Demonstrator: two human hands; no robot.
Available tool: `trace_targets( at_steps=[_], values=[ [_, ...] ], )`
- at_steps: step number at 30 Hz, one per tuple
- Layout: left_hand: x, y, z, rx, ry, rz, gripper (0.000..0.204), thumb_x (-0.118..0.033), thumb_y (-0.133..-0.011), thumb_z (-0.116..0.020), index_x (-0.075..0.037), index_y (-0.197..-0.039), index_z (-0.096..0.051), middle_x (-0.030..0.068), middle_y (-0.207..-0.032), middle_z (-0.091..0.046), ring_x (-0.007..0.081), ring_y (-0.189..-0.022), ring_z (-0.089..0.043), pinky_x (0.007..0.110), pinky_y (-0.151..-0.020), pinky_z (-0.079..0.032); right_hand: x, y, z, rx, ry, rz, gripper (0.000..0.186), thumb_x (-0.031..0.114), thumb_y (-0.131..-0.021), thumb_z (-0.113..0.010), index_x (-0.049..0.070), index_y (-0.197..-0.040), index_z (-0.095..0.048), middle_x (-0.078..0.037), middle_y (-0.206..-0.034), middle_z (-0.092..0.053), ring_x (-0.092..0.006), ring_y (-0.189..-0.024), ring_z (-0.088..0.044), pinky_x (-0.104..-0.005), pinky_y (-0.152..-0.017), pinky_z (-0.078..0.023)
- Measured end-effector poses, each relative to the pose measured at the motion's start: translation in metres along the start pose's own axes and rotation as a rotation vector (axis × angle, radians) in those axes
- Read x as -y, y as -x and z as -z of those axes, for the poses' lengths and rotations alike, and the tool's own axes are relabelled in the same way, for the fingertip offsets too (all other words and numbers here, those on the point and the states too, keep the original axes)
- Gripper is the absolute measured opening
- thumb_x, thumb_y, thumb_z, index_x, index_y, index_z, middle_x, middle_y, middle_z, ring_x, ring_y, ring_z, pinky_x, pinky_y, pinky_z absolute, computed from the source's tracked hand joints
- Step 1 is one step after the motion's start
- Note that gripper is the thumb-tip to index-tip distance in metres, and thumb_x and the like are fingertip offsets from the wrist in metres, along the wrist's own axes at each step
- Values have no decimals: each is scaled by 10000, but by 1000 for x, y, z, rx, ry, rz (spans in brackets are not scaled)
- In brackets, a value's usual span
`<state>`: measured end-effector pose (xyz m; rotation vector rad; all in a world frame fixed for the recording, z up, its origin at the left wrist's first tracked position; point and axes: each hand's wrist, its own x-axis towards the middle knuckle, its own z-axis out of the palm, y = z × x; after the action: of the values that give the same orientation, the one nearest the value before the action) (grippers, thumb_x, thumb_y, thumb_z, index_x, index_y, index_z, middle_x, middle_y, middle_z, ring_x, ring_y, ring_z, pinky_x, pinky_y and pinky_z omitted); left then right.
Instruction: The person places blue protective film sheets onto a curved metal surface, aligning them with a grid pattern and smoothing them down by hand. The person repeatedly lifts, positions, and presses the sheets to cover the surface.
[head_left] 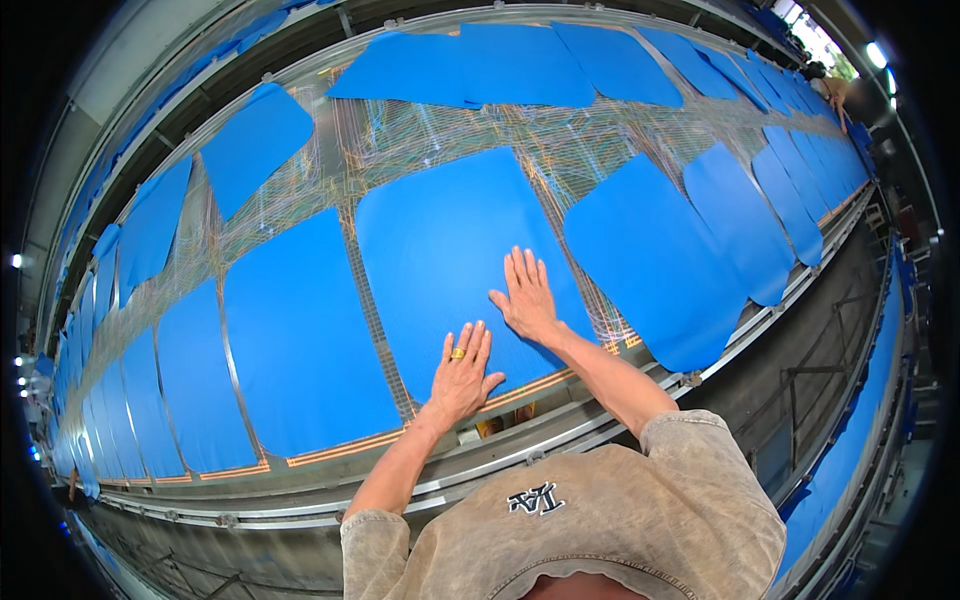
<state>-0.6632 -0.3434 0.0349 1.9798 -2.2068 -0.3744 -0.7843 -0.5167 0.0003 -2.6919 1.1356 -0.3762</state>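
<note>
Under both my hands lies a blue fabric panel (pixel 440 240) with rounded corners, spread on a long table (pixel 350 170) marked with many coloured lines. My left hand (pixel 462 372), with a yellow ring on one finger, rests flat near the panel's front edge, fingers stretched out. Farther in and to the right, my right hand (pixel 526 296) presses flat on the same panel with its fingers spread. Neither hand grips anything. To the right, another blue panel (pixel 655 260) lies skewed, overlapping its neighbour. On the left a blue panel (pixel 300 340) lies flat beside a narrow strip of bare table.
Metal rails (pixel 560 440) run along the table's front edge. Several blue panels (pixel 525 65) lie in a far row. Another person (pixel 835 95) reaches over the table at the far right. A parallel table with blue pieces (pixel 835 500) stands at the right behind me.
</note>
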Motion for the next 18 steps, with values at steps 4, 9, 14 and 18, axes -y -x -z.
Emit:
trace_targets(
  at_steps=[4, 9, 14, 18],
  values=[
    [-2, 9, 7, 49, 17, -55, 755, -481, -885, -524, 12, -1414, -310, 159, -1509, -245, 311, -1404, -210, 485, -1136, -172, -16, -66, -11, -43, -9, -71, 733, 434, -941, -444, -96, -1408, -248, -280, -1497, -173, -402, -1409, -124, -503, -1143, -103],
    [-1, 42, 5, 173, 75, -105, 768, -495, -865, -549, -21, -1422, -316, 133, -1510, -255, 289, -1400, -224, 486, -1132, -191, -32, -128, -20, -50, 25, -128, 768, 492, -947, -388, -99, -1413, -233, -282, -1503, -150, -398, -1416, -95, -489, -1150, -81],
    [2, 40, 12, 213, 103, -141, 737, -470, -864, -561, -50, -1424, -331, 107, -1513, -263, 288, -1396, -233, 503, -1125, -184, -42, -146, -29, -85, 83, -133, 755, 522, -956, -329, -60, -1429, -242, -238, -1519, -152, -390, -1420, -78, -474, -1157, -63],
    [36, -15, 15, 132, 59, -37, 711, -404, -878, -550, -57, -1443, -293, 112, -1515, -266, 304, -1409, -208, 494, -1139, -143, -17, -103, -21, 80, 117, 193, 638, 464, -959, -374, 80, -1459, -273, -108, -1533, -213, -375, -1416, -118, -510, -1146, -84]
  ],
)
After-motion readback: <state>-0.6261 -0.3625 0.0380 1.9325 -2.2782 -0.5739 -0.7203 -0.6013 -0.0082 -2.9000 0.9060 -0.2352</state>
